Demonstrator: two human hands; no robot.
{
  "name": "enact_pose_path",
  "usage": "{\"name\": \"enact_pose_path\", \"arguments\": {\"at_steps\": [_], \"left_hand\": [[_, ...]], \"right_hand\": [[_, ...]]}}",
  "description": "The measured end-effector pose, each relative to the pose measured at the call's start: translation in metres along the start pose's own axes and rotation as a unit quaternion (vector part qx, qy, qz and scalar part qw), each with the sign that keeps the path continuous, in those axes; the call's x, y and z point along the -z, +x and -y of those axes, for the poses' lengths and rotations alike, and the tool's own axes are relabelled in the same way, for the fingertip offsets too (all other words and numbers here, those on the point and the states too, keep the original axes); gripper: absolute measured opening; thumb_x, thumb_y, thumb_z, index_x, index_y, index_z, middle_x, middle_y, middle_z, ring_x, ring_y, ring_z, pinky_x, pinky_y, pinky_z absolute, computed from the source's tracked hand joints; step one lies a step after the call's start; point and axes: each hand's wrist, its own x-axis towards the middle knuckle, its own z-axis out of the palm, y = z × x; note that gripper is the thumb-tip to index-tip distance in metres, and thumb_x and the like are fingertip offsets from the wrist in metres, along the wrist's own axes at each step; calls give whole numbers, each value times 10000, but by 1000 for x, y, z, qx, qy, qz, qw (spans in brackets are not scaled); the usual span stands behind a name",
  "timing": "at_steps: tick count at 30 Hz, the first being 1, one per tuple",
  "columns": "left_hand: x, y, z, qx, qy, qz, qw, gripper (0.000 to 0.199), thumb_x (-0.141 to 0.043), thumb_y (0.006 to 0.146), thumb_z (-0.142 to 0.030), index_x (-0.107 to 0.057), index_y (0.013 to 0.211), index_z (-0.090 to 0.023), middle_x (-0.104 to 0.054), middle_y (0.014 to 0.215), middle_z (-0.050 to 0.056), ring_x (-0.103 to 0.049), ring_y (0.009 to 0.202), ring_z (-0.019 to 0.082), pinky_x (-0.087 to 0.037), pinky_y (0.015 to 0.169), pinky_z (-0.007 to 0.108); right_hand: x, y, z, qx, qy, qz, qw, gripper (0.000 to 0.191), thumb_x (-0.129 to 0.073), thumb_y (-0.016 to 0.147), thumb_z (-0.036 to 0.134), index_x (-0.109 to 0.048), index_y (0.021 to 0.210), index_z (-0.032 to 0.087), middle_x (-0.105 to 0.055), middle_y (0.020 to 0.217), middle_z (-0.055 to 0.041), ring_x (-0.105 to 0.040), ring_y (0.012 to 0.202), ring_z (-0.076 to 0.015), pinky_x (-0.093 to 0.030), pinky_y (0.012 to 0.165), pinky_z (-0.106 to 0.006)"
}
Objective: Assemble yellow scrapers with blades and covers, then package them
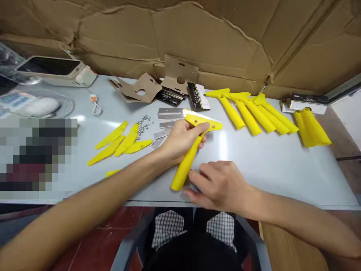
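My left hand (180, 141) grips a yellow scraper (184, 167) near its head, thumb on top; a metal blade edge shows along the head and its handle points down toward the table's front edge. Just right of the handle, my right hand (217, 184) is closed, with a small dark blue thing partly showing under its fingers. Several metal blades (170, 116) lie behind my left hand. Small screws (143, 127) are scattered to their left, beside several loose yellow head plates (108, 148).
Yellow scraper handles (254, 113) lie in a row at the back right, with more yellow pieces (312, 128) beyond. Opened cardboard packaging (143, 88) and black cards (170, 97) stand by the cardboard wall (197, 37). A device with a screen (56, 69) sits back left.
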Motion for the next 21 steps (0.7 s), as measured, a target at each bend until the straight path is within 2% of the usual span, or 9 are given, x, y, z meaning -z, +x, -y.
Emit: {"name": "enact_pose_path", "arguments": {"at_steps": [3, 5, 11, 16, 21], "left_hand": [[2, 3, 3, -16, -12, 9, 1000, 129, -719, 943, -192, -653, 848, -135, -584, 640, 7, -508, 498, 80, -393, 437, 182], [4, 4, 1, -27, -15, 11, 999, 129, -747, 917, -208, -656, 862, -136, -583, 651, 4, -509, 506, 82, -396, 443, 184], [8, -1, -15, -72, -31, -1, 997, 199, -828, 831, -229, -654, 868, -142, -576, 677, -7, -518, 533, 88, -420, 456, 192], [9, -2, -18, -91, -37, 12, 995, 203, -831, 820, -230, -661, 885, -140, -583, 684, -3, -529, 548, 95, -421, 456, 197], [9, -2, -16, -94, -20, 13, 995, 258, -859, 790, -265, -678, 914, -128, -621, 688, 20, -543, 548, 110, -431, 460, 217]], "right_hand": [[-4, 1, -2, -18, 0, 52, 998, 135, -583, 995, 294, -659, 919, 213, -658, 762, 3, -539, 559, -160, -191, 497, -360], [-5, 0, -5, -28, -14, 66, 997, 119, -557, 988, 225, -656, 926, 202, -665, 759, 0, -536, 556, -155, -176, 494, -368], [2, -17, -18, -54, -88, 30, 994, 197, -508, 991, 147, -649, 854, 170, -651, 684, -5, -528, 517, -137, -202, 489, -389], [16, -46, -34, -128, -141, -3, 982, 218, -524, 992, 171, -637, 805, 178, -645, 637, -3, -535, 475, -130, -223, 469, -366], [43, -90, -66, -197, -180, 6, 964, 161, -579, 992, 212, -670, 862, 179, -690, 707, -17, -629, 555, -149, -287, 491, -332]]}}
